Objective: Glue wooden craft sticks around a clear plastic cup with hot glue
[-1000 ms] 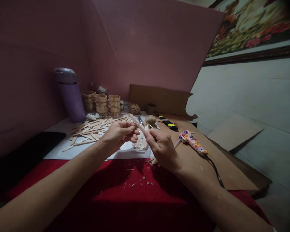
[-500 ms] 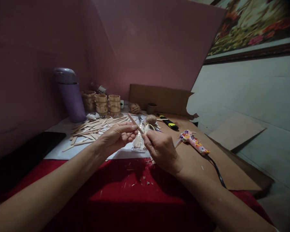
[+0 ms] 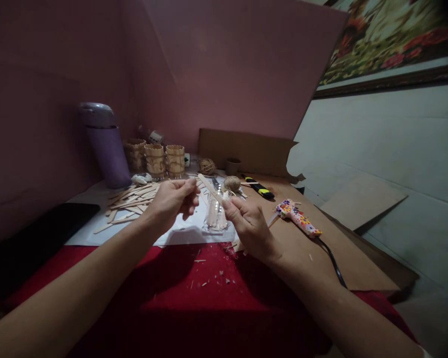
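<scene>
A flat wooden craft stick [image 3: 210, 189] slants up and left from my right hand [image 3: 251, 226], which grips its lower end between thumb and fingers. My left hand [image 3: 174, 201] is closed in a pinch just left of the stick's upper end, apart from it; whether anything small is between its fingertips cannot be made out. Beneath the stick, a clear plastic pack [image 3: 217, 219] lies on the white paper [image 3: 182, 237]. A pile of loose craft sticks [image 3: 134, 200] spreads behind and left of my left hand.
Several carved-look wooden cups [image 3: 175, 161] stand behind the pile, beside a purple flask [image 3: 110, 156]. Twine balls [image 3: 231, 184], a black-yellow cutter [image 3: 259, 188] and a flowered glue gun [image 3: 298, 218] with a cord lie to the right. Wood bits dot the red cloth [image 3: 209, 298].
My left hand has let go of the craft stick and moved left, away from it. My right hand still holds the stick, its broad face now showing more.
</scene>
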The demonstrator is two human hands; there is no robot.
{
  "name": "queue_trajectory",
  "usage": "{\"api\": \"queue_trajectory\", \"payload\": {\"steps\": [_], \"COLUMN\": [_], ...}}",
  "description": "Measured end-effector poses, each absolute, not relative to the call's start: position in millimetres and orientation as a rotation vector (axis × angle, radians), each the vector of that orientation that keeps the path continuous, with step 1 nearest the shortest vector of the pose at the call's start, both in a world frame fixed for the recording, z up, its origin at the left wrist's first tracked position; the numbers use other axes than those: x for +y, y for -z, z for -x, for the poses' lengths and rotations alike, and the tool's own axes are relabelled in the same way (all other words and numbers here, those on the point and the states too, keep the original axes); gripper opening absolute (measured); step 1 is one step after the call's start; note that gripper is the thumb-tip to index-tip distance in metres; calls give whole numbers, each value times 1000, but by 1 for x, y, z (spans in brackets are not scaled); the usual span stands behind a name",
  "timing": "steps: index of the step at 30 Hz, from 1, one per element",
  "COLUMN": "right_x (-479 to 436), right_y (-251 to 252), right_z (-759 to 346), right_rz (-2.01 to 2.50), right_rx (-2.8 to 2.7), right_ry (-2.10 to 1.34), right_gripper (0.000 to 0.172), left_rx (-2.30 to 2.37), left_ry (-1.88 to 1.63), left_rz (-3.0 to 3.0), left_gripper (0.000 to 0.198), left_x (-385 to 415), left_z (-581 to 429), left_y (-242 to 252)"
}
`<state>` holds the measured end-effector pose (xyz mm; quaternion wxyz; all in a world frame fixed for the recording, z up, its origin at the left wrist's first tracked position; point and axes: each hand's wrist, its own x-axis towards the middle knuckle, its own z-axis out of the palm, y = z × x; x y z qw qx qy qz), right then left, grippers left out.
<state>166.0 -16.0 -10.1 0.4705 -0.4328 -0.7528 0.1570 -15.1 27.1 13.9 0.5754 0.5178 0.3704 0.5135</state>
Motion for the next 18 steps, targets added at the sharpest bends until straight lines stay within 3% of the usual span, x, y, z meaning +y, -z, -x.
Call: {"api": "queue_trajectory", "payload": {"steps": [3,6,18], "right_x": [-15,-17,-23], "right_y": [11,12,7], "right_z": [-166,-167,-161], "right_rz": [1076,1075,952], "right_rx": [-1829,-1854,-1779], "right_ry": [-424,-424,-533], "right_gripper": [38,38,32], "left_rx": [882,710,607], "left_ry": [-1270,-1233,-1068], "left_rz": [-1212,-1114,-1341], "left_gripper": [14,28,30], "left_x": [28,26,11], "left_z": [20,20,2], "left_y": [-17,-19,-14]}}
